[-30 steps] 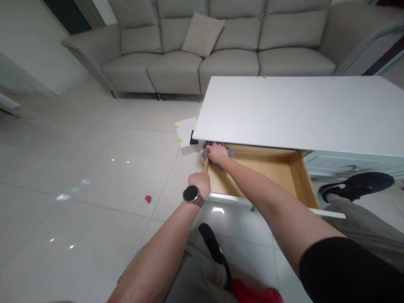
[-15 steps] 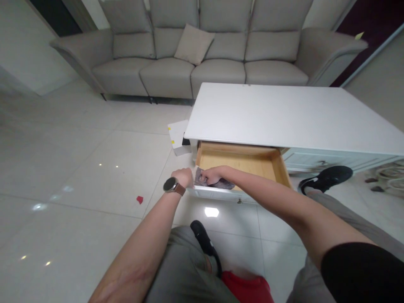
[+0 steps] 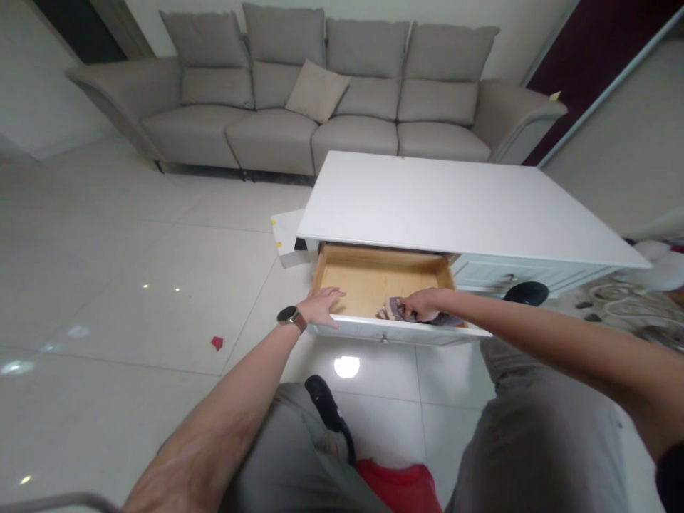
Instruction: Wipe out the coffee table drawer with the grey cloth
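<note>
Sitting low in front of the drawer [image 3: 382, 279], the person has grey trouser legs [image 3: 299, 456] nearest of all. A red thing [image 3: 398, 488] lies between them, and a black shoe [image 3: 331, 410] is just past it, on the shiny floor before the drawer.

Both bare arms reach out to the drawer. The left arm goes up and a little to the right, with a dark round watch [image 3: 288, 315] on its wrist. The left hand [image 3: 322, 305] lies flat and open, palm down, with its fingers spread a little. It rests on top of the drawer's front wall at the left corner and holds nothing.

The right arm comes in from the right side, long and nearly level, and crosses over the drawer's front wall. The right hand [image 3: 422, 305] is curled, with its fingers pressed together on a grey cloth [image 3: 392, 310]. The cloth is bunched up inside the drawer, on the wooden bottom, close to the front wall and a bit right of the middle.

A small red scrap [image 3: 216, 343] lies on the floor well to the left of the drawer. A second black shoe [image 3: 526, 293] shows just right of the drawer. The drawer stands open, and its inside is pale wood. Above it is the white table [image 3: 454, 206] that it slides out of. A white box [image 3: 287, 239] stands on the floor just left of the drawer's back end. Far behind the drawer is a grey sofa [image 3: 267, 135] with one cushion [image 3: 316, 89] on it.
</note>
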Available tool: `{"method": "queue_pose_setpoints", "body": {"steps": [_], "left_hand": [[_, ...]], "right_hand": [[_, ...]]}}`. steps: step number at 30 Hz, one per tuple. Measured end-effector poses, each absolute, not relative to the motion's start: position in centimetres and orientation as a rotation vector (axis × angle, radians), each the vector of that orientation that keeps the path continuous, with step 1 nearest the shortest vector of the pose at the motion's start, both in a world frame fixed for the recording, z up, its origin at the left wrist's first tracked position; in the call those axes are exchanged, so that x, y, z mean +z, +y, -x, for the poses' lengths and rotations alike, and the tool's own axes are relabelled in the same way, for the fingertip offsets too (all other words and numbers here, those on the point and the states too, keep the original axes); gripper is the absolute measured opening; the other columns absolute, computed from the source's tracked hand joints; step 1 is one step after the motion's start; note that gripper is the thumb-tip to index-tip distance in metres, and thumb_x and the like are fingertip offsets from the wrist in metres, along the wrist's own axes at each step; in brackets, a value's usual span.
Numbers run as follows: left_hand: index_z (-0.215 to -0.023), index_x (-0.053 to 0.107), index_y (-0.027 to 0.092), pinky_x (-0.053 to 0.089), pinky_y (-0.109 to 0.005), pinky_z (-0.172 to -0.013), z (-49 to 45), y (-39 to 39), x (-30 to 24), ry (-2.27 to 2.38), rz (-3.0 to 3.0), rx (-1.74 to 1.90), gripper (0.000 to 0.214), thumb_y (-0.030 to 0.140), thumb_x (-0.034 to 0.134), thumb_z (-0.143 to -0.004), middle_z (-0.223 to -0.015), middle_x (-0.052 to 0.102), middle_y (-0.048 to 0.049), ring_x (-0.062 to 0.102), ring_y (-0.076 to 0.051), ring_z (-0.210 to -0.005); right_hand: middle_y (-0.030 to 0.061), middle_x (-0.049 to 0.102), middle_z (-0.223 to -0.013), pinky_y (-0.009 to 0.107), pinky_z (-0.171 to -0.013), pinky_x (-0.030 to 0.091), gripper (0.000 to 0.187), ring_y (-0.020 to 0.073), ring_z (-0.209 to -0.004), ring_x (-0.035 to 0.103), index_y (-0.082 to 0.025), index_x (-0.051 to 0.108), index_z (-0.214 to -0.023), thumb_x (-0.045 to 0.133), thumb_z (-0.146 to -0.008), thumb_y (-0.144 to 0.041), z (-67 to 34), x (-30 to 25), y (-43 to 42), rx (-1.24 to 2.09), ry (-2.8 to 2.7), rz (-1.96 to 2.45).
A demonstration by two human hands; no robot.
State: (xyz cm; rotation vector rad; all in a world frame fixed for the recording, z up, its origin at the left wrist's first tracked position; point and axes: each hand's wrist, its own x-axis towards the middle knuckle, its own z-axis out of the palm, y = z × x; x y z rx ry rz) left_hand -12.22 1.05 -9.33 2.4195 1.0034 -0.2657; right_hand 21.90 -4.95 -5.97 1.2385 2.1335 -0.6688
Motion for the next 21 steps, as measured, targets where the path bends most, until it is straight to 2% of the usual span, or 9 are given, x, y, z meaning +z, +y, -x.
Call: {"method": "queue_pose_setpoints", "body": {"steps": [3, 5, 9, 12, 16, 21], "left_hand": [[-0.154, 0.04, 0.027, 0.017, -0.065, -0.121, 11.9, 0.4, -10.0, 1.039, -2.452, -0.231, 0.101, 0.057, 0.079, -0.066, -0.164, 0.034, -0.0143, 0.03, -0.037, -0.15], [-0.153, 0.041, 0.028, 0.02, -0.065, -0.12, 12.0, 0.1, -9.9, 1.063, -2.474, -0.209, 0.101, 0.059, 0.079, -0.065, -0.164, 0.035, -0.0134, 0.031, -0.037, -0.149], [-0.153, 0.041, 0.027, 0.033, -0.055, -0.118, 12.7, 0.0, -9.5, 1.109, -2.468, -0.142, 0.103, 0.063, 0.078, -0.064, -0.162, 0.038, -0.0122, 0.036, -0.035, -0.146], [-0.154, 0.04, 0.025, 0.036, -0.047, -0.118, 13.8, 0.3, -9.4, 1.095, -2.445, -0.076, 0.105, 0.063, 0.079, -0.064, -0.162, 0.037, -0.0122, 0.036, -0.034, -0.146], [-0.157, 0.034, 0.026, 0.035, -0.049, -0.119, 14.8, 0.6, -9.7, 1.156, -2.381, -0.015, 0.117, 0.061, 0.084, -0.057, -0.164, 0.03, -0.0131, 0.031, -0.037, -0.149], [-0.159, 0.029, 0.023, 0.033, -0.049, -0.121, 14.9, 0.5, -10.2, 1.14, -2.39, 0.069, 0.123, 0.06, 0.086, -0.056, -0.164, 0.028, -0.015, 0.027, -0.038, -0.15]], "right_hand": [[0.0143, 0.069, -0.125, 0.032, -0.078, 0.048, 0.037, 0.0239, -0.094, 0.068, -0.022, 0.079, -0.106, 0.062, -0.076, -0.009, -24.3, -5.3, -6.3, -0.687, 2.097, -1.132], [0.014, 0.068, -0.127, 0.033, -0.079, 0.047, 0.038, 0.0245, -0.097, 0.067, -0.022, 0.079, -0.108, 0.061, -0.077, -0.009, -24.6, -4.8, -6.7, -0.678, 2.08, -1.148], [0.0113, 0.066, -0.131, 0.034, -0.079, 0.045, 0.042, 0.0248, -0.1, 0.065, -0.024, 0.08, -0.106, 0.063, -0.073, -0.005, -22.6, -4.2, -6.4, -0.649, 2.142, -1.102], [0.0078, 0.066, -0.129, 0.033, -0.078, 0.045, 0.042, 0.0242, -0.101, 0.065, -0.029, 0.08, -0.104, 0.064, -0.073, -0.006, -19.9, -4.2, -5.4, -0.613, 2.234, -1.074], [0.0077, 0.064, -0.131, 0.032, -0.077, 0.046, 0.04, 0.024, -0.1, 0.065, -0.03, 0.08, -0.108, 0.064, -0.077, -0.011, -15.1, -4.8, -3.7, -0.53, 2.389, -0.973], [0.007, 0.062, -0.135, 0.03, -0.084, 0.049, 0.04, 0.0233, -0.11, 0.064, -0.032, 0.076, -0.117, 0.064, -0.082, -0.016, -7.9, -6.1, -1.0, -0.455, 2.518, -0.887]]}}
